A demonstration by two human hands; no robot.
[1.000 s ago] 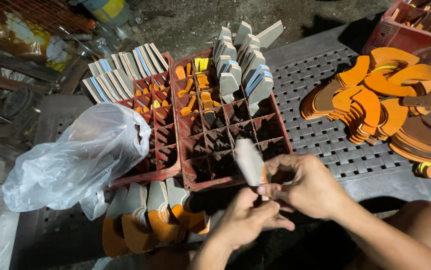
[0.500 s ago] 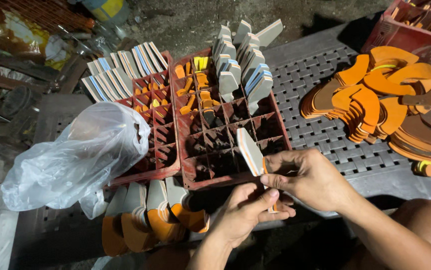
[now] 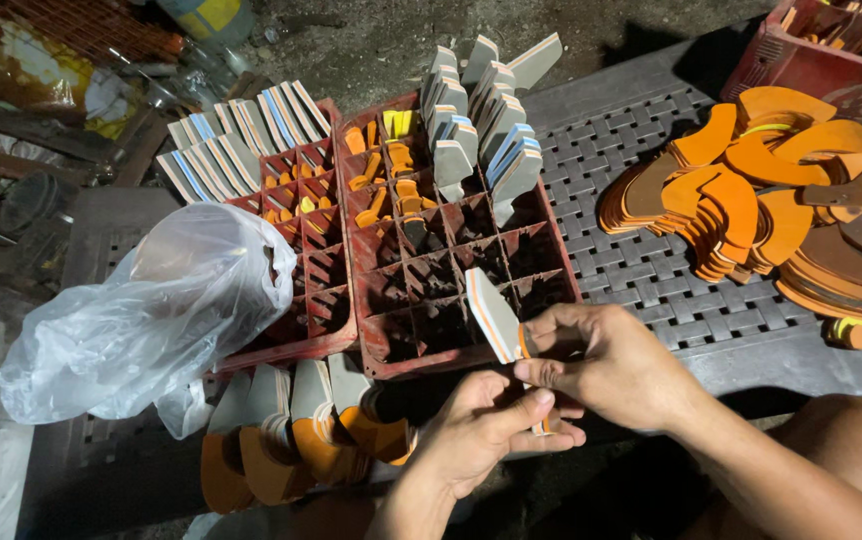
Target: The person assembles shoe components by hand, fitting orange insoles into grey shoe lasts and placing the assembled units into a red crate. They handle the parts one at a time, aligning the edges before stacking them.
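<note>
1. The left hand sat nearest the camera, its fingers curled closed around the lower end of a small piece, only an orange sliver of which showed at the fingertips.
2. The right hand lay just beyond and touching it, thumb and forefinger pinched shut on a grey wedge-shaped sole piece with an orange and white edge; the piece stood tilted over the near rim of the red crate.
3. Judged from this hold, the step in hand was joining or checking the wedge between both hands, above the empty near compartments of that crate.
4. The next move would call for a steady pinch and a clean, upright line into 1 compartment without catching the dividers.
5. Below the crate, at the bench edge, lay a row of grey and orange pieces.
6. To the left, a crumpled clear plastic bag rested partly on a second red crate.
7. Farther back, finished grey wedges stood upright in the far compartments, with more lined along the second crate.
8. To the right, on the dark lattice bench, lay a heap of orange horseshoe-shaped cutouts, well apart from the hands.
</note>
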